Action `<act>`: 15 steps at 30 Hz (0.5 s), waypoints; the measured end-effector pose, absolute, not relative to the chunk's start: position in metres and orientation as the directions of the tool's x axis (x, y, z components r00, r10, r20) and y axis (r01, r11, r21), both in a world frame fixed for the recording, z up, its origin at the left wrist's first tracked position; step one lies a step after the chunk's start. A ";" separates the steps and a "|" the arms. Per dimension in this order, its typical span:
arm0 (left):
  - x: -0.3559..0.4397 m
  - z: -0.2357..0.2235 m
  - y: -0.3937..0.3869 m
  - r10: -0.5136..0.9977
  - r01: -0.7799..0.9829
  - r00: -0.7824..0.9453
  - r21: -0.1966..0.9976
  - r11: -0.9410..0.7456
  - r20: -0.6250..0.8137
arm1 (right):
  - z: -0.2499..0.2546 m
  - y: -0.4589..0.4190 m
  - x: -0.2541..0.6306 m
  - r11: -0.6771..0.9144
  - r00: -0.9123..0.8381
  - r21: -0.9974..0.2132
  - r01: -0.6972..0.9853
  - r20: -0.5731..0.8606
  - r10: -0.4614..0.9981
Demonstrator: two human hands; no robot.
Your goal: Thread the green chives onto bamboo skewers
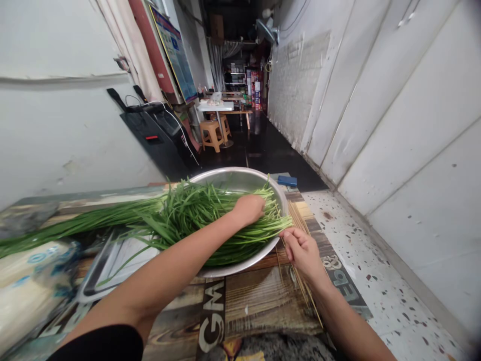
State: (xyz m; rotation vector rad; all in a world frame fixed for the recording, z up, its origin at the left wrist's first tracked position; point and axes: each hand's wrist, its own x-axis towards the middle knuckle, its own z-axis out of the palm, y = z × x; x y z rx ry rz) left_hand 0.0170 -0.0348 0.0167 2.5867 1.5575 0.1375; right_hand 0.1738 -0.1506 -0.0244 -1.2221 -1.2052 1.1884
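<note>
Head view: I find the green stalks (203, 205) heaped in a wide metal basin (240, 175) on the bench (259, 301), pale cut ends gathered toward the right and leafy tips toward the left. Judging by how they lie, a good part of the greens is already in the basin with ends roughly lined up, while a long loose sheaf (112, 215) remains outside, running to the left edge; I cannot see whether its inner end rests on the rim. I make out no tied bundle.

My left hand (250, 208) curls down over the pale ends; its fingertips are hidden, so I can't tell what it grips. My right hand (302, 245) is at the basin's right rim, thumb and forefinger brought together at the stalk ends; it's too small to say whether anything is caught between them. Just beneath it, thin wooden sticks (296, 215) lie along the bench beside the basin.

As for containers, the basin holds only stalks that I can see, with bare metal showing at its far side. Left of it, a shallow tray (120, 258) has something pale in it and a stray blade across it. Farther left, a printed plastic bag (33, 281) looks full of something whitish. A blue box (287, 180) sits behind the basin's right side.
</note>
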 end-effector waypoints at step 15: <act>0.015 0.003 -0.019 0.834 0.816 0.537 0.169 -0.552 0.127 | 0.007 -0.108 0.186 0.094 -0.101 -0.969 0.230 0.073 0.992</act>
